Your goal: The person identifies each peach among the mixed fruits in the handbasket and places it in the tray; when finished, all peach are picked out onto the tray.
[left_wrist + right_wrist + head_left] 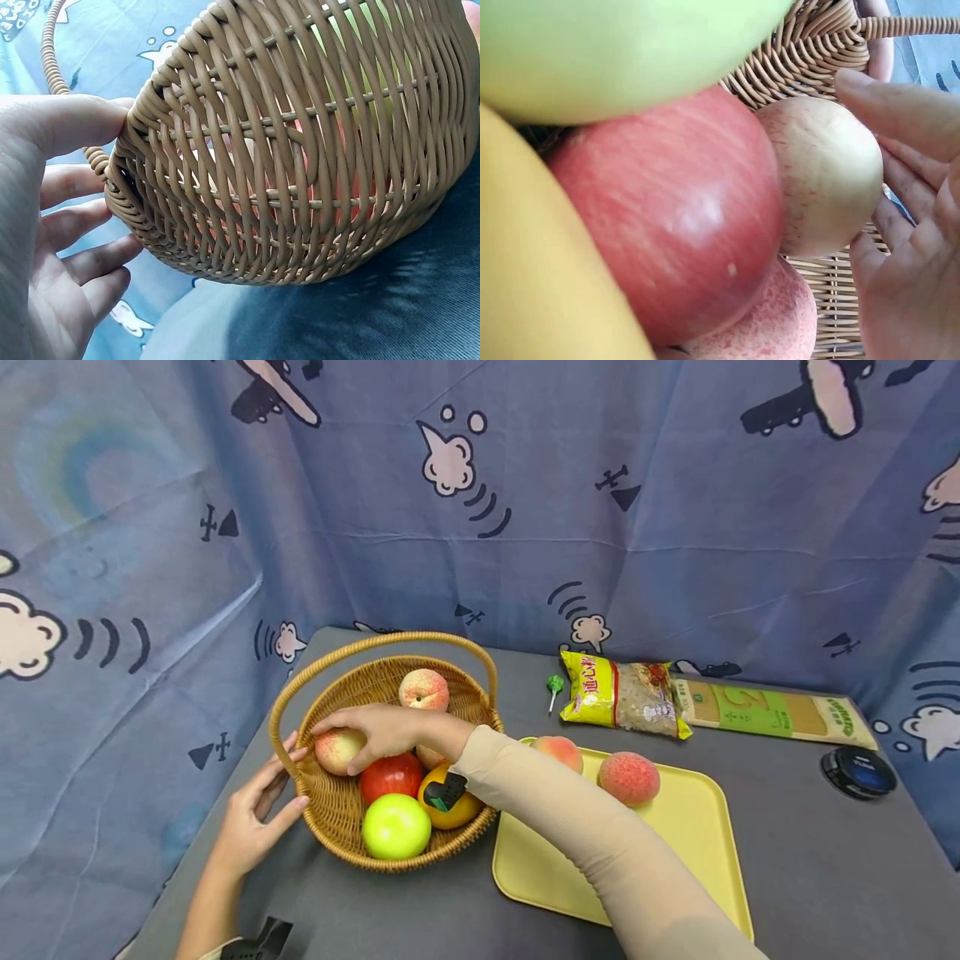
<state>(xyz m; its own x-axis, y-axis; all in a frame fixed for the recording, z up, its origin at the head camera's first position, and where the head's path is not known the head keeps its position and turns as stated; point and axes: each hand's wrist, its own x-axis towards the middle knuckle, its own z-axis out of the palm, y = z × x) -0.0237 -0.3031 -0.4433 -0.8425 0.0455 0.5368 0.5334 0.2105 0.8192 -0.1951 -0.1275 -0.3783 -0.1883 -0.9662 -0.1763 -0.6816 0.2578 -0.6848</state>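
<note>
My left hand (246, 827) holds the rim of a wicker basket (341, 839) at its left side, beside the foot of the arched handle; in the left wrist view the thumb (90, 118) lies against the rim. Inside the basket, my right hand (390, 729) reaches over a pale peach (829, 176), its thumb and fingers spread about the fruit; a small gap shows by the thumb. Beside that peach lie a red apple (392, 777), a green apple (396, 827) and a yellow-orange fruit (457, 812), partly hidden by the right wrist. Another peach (424, 689) sits at the back.
Right of the basket, a yellow tray (697, 835) bears two peaches, one a redder peach (629, 778), under my right forearm. Behind it lie a green lollipop (555, 683), a yellow food bag (622, 695) and a long flat packet (776, 714). A round dark object (858, 772) stands far right.
</note>
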